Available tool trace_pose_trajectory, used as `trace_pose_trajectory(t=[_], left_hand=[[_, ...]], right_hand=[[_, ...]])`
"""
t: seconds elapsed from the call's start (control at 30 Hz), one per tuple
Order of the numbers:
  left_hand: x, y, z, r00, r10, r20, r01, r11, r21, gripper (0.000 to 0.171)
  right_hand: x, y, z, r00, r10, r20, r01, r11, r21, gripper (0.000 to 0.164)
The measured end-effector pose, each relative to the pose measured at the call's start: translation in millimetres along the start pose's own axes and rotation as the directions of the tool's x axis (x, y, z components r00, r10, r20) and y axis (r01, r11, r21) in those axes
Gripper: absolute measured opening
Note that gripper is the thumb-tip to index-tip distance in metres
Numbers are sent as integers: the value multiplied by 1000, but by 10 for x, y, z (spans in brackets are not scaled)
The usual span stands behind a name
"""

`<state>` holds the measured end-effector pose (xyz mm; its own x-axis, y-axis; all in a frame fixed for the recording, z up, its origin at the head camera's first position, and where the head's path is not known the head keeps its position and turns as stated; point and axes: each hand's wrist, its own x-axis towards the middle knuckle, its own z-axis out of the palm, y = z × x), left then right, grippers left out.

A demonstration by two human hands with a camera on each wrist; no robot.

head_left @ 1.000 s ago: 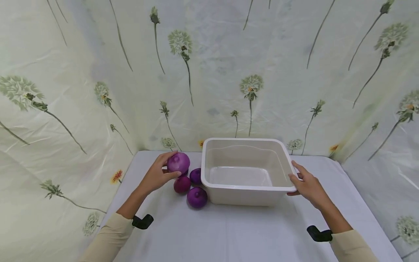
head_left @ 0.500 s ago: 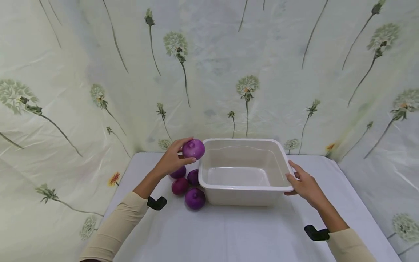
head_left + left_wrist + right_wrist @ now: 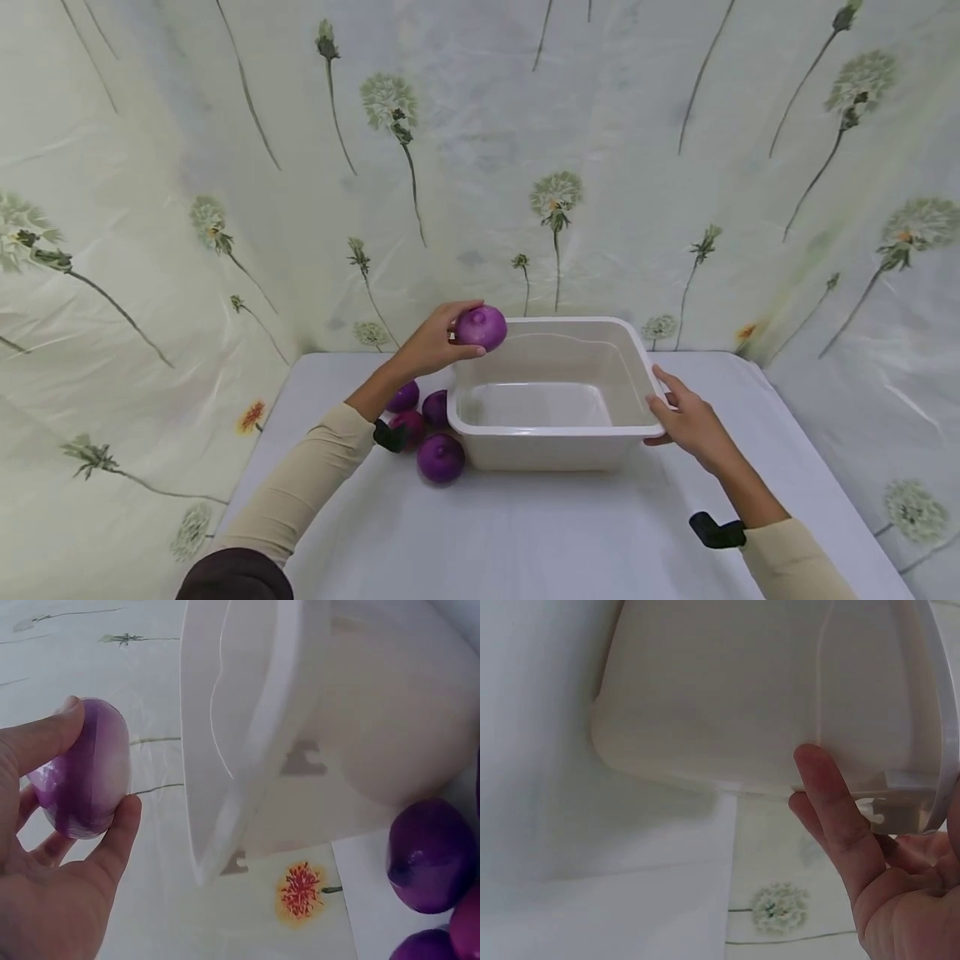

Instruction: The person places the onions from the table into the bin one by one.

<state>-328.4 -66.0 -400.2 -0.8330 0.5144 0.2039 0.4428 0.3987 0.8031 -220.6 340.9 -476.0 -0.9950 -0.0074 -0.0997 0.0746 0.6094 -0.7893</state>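
My left hand (image 3: 433, 342) holds a glossy purple onion (image 3: 483, 327) between thumb and fingers, high over the left back corner of a white plastic tub (image 3: 547, 454). In the left wrist view this onion (image 3: 101, 772) shows a paler band down its side, and the tub's rim stands to its right. My right hand (image 3: 690, 423) grips the tub's right rim, thumb on top. The right wrist view shows the fingers (image 3: 832, 795) of that hand under the rim, against the outer wall. The tub stands upright with its bare floor showing.
Several more purple onions lie left of the tub, the nearest onion (image 3: 441, 458) in front and a redder onion (image 3: 411, 427) partly behind the left wrist's black strap. A white cloth covers the table (image 3: 525, 533). A flower-print sheet (image 3: 465, 167) hangs behind and at both sides.
My left hand has lifted the onion up from the group and carried it right, over the tub's left edge. The right hand keeps its grip on the rim.
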Motion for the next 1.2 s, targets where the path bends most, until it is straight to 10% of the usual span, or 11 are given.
trace_pose_trajectory(t=[0.63,1.2], left_hand=[[562,41,394,990,37,136,-42,998,36,73],[872,-18,717,926,62,371,-131,978,165,73]], right_hand=[[-24,-18,-9,1000,20,-10,-20,999,25,69],[-57,-26,-12,999,14,-29,-13,999,40,68]])
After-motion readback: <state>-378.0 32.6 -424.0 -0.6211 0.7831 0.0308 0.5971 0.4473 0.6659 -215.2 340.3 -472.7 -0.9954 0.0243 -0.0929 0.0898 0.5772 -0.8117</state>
